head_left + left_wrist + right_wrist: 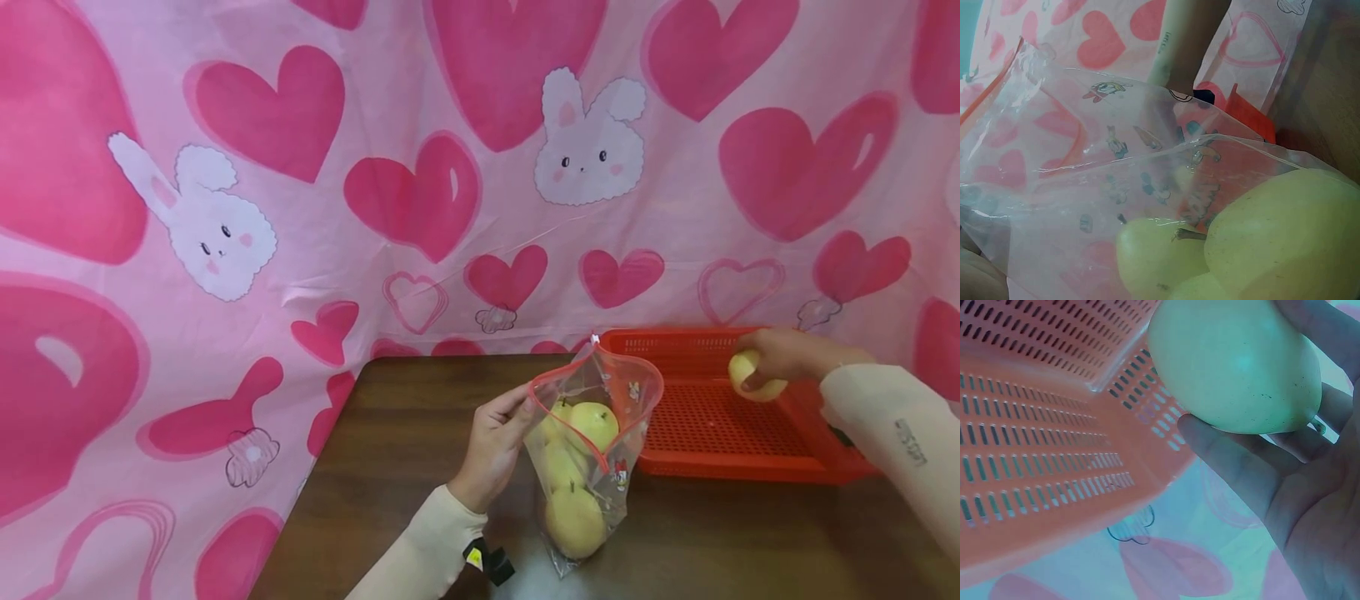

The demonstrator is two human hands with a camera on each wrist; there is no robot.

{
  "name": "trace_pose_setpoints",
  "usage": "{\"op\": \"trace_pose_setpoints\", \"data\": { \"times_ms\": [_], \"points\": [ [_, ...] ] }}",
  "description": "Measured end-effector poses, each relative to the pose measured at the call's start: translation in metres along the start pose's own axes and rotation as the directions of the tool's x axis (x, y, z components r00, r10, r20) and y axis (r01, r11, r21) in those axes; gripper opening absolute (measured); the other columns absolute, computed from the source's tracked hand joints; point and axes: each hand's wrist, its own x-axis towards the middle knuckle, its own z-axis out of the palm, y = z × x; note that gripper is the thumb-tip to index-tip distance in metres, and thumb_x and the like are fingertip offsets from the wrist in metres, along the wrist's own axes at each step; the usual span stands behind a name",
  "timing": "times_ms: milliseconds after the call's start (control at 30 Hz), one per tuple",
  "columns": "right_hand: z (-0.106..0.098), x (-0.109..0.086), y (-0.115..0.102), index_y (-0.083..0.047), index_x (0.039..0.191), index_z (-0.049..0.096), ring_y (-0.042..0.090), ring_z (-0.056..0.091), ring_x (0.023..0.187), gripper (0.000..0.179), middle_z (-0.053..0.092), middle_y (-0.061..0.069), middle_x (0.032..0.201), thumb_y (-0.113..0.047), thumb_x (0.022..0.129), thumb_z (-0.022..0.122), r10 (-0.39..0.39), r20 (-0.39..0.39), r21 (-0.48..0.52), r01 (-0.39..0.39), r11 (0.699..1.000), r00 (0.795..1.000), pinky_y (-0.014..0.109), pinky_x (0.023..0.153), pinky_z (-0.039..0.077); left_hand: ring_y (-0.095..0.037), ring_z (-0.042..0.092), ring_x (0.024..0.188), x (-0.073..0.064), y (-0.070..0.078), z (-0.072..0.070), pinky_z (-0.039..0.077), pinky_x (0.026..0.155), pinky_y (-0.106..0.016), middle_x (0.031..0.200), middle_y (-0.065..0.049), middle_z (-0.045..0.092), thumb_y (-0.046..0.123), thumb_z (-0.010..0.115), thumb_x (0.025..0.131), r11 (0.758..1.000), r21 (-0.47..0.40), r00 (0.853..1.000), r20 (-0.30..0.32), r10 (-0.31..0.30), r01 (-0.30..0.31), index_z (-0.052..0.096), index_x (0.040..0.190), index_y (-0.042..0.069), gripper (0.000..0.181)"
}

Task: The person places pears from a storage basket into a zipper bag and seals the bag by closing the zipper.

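Right now, your left hand (491,446) pinches the rim of the clear bag (637,408) between thumb and fingers, at the left side of its red-edged mouth, which gapes wide. Inside the bag are several yellow-green pears (576,521), one low near the bottom and others stacked above it; the left wrist view shows stems on two of them through the printed plastic. Your right hand (798,354) has its fingers and thumb curled around a single pear (745,367), holding it over the right part of the red basket (720,467), and the right wrist view shows its stem toward your palm. That slotted basket sits on the dark wooden table (390,450), behind and to the right of the bag; whether the two touch, you cannot tell. Behind the table hangs a pink cloth (375,83) printed with hearts and rabbits.
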Motion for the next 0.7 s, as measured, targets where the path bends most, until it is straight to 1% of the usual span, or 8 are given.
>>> {"op": "trace_pose_setpoints", "data": {
  "times_ms": [100,300,500,700],
  "points": [
    [-0.003,0.0,-0.005,0.006,0.114,0.065,0.036,0.059,0.087,0.064,0.065,0.023,0.101,-0.029,0.065,0.088,-0.02,-0.008,-0.024,0.02,1.0,1.0,0.054,0.072,0.049,-0.036,0.054,0.12,0.0,0.0,0.0,0.039,0.104,-0.044,0.125,-0.025,0.059,0.006,0.053,0.099,1.0,0.003,1.0,-0.006,0.004,-0.004,0.051,0.129,-0.017,0.037],
    [-0.007,-0.001,-0.01,0.005,0.113,0.065,0.037,0.059,0.087,0.065,0.064,0.025,0.102,-0.03,0.064,0.089,-0.013,-0.017,-0.034,0.013,0.999,1.0,0.055,0.073,0.049,-0.035,0.054,0.121,-0.001,-0.001,-0.001,0.04,0.104,-0.044,0.125,-0.024,0.059,0.007,0.054,0.099,1.0,0.014,1.0,0.0,0.004,-0.004,0.052,0.129,-0.015,0.038],
    [-0.013,-0.003,-0.015,0.005,0.111,0.066,0.032,0.06,0.084,0.063,0.066,0.017,0.097,-0.029,0.063,0.09,-0.048,-0.039,-0.035,0.047,0.998,0.998,0.053,0.071,0.05,-0.036,0.053,0.121,-0.001,0.0,0.0,0.039,0.104,-0.044,0.125,-0.022,0.06,0.012,0.056,0.099,1.0,0.026,1.0,-0.007,-0.012,0.012,0.054,0.13,-0.012,0.04],
    [-0.018,-0.001,-0.019,0.003,0.112,0.066,0.029,0.059,0.083,0.065,0.066,0.012,0.095,-0.03,0.063,0.09,-0.055,-0.041,-0.039,0.053,0.998,0.998,0.052,0.07,0.05,-0.037,0.053,0.121,-0.001,0.001,0.0,0.039,0.104,-0.045,0.126,-0.023,0.059,0.011,0.055,0.099,1.0,0.025,1.0,-0.006,-0.007,0.008,0.053,0.13,-0.014,0.04]
  ]
}}
